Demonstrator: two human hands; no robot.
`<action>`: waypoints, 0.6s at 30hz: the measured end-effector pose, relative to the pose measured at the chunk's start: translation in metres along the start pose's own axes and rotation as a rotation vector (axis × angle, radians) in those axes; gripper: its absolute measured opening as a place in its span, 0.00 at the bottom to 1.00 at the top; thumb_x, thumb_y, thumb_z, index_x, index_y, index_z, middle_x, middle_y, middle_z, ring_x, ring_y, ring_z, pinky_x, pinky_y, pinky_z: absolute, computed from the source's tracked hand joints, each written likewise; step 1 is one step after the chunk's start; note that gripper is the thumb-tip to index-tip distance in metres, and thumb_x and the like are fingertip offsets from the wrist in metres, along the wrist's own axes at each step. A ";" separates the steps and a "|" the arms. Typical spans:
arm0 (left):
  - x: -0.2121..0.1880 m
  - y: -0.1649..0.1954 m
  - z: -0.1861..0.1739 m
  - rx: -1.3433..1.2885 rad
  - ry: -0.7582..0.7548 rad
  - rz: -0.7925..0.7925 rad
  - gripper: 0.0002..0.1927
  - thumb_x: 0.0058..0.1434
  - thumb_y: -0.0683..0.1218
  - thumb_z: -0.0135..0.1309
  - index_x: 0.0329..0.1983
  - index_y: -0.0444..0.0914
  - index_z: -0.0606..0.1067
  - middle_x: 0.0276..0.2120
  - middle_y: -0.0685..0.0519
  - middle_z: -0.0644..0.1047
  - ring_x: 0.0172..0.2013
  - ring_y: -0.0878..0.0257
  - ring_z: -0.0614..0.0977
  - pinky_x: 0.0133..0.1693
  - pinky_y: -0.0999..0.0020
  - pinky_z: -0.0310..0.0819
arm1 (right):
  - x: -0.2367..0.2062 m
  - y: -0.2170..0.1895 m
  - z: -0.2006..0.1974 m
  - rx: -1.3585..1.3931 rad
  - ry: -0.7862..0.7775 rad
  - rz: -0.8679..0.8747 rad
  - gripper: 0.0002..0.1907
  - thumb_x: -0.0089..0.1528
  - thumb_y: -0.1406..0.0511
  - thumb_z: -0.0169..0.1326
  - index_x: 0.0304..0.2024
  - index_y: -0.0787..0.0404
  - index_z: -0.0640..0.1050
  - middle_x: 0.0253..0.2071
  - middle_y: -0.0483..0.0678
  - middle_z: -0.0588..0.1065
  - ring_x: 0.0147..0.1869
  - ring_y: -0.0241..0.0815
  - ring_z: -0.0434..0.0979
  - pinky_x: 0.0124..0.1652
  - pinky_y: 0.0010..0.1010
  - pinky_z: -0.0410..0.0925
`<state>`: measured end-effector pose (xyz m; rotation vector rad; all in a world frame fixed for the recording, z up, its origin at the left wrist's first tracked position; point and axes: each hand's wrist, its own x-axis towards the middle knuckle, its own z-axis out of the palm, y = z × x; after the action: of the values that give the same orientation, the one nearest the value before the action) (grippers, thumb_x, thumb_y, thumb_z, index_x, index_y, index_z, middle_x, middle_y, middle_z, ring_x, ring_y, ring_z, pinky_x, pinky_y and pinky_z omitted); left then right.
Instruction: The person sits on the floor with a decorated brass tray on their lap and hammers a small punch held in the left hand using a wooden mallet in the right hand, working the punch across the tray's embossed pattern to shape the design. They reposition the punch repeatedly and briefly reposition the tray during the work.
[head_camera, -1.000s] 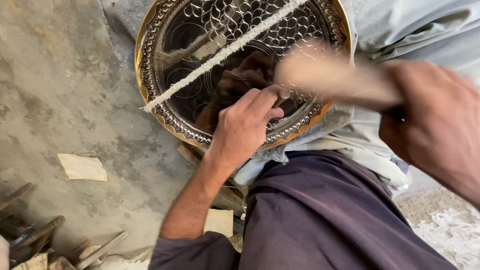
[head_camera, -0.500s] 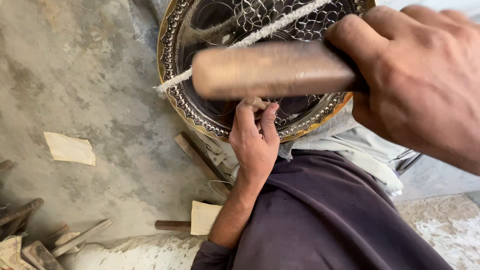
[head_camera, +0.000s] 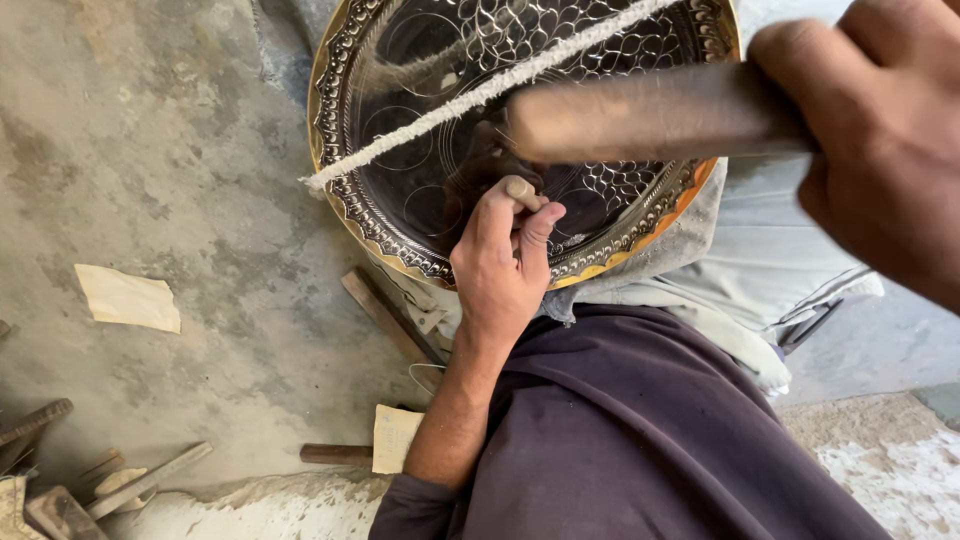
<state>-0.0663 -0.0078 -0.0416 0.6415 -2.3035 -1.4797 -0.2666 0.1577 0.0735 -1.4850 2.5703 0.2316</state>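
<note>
— What has the left hand (head_camera: 503, 262) got?

— A short punch (head_camera: 519, 188), pinched upright between thumb and fingers. Only its blunt butt shows above the fingertips; the tip is hidden behind them, against the engraved face of the tray (head_camera: 400, 90).

— And the tray itself?

— A round brass one with a scalloped, beaded rim, propped on the person's lap over pale cloth (head_camera: 740, 270). Its near rim lies just under the left hand; the far rim runs out of the top of the picture. A frayed white cord (head_camera: 470, 98) lies slantwise across it, from the left rim up to the top right.

— The right hand?

— The right hand (head_camera: 880, 130) is wrapped tight round the handle of a mallet (head_camera: 650, 115), close to the camera at the upper right. The mallet's long axis runs nearly level, left to right, with the head end at the left.

— So how does the punch lie from it?

— Below the head end and a touch left. The butt points up towards the mallet, the two well apart in height as far as I can judge; the mallet is blurred. The left hand is the nearer one to the tray, touching it or all but.

— Anything round about?

— Concrete floor (head_camera: 150, 150), a scrap of paper (head_camera: 128, 298) at the left, wooden-handled tools (head_camera: 60, 500) at the bottom left corner.
</note>
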 end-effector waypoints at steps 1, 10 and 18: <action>0.001 -0.001 0.001 0.007 -0.003 0.010 0.11 0.72 0.45 0.58 0.49 0.35 0.71 0.44 0.51 0.78 0.39 0.63 0.84 0.38 0.70 0.83 | 0.002 0.000 0.000 0.046 0.015 0.002 0.27 0.52 0.73 0.64 0.55 0.59 0.79 0.34 0.52 0.75 0.39 0.46 0.76 0.42 0.36 0.70; 0.022 0.003 -0.001 0.201 -0.237 0.134 0.12 0.67 0.47 0.62 0.49 0.39 0.74 0.38 0.52 0.79 0.39 0.57 0.83 0.39 0.62 0.80 | -0.008 0.000 0.003 0.249 -0.009 0.125 0.25 0.52 0.75 0.62 0.52 0.64 0.78 0.39 0.58 0.78 0.43 0.56 0.80 0.44 0.43 0.74; 0.071 0.014 0.004 0.169 -0.765 0.310 0.16 0.67 0.37 0.50 0.56 0.44 0.75 0.36 0.52 0.78 0.38 0.60 0.87 0.35 0.67 0.83 | -0.114 -0.043 0.100 0.643 0.122 0.625 0.19 0.58 0.73 0.60 0.51 0.69 0.72 0.40 0.59 0.78 0.42 0.52 0.80 0.40 0.41 0.73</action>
<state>-0.1308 -0.0370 -0.0283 -0.3181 -2.9194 -1.5560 -0.1669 0.2542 -0.0011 -0.4770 2.7311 -0.5787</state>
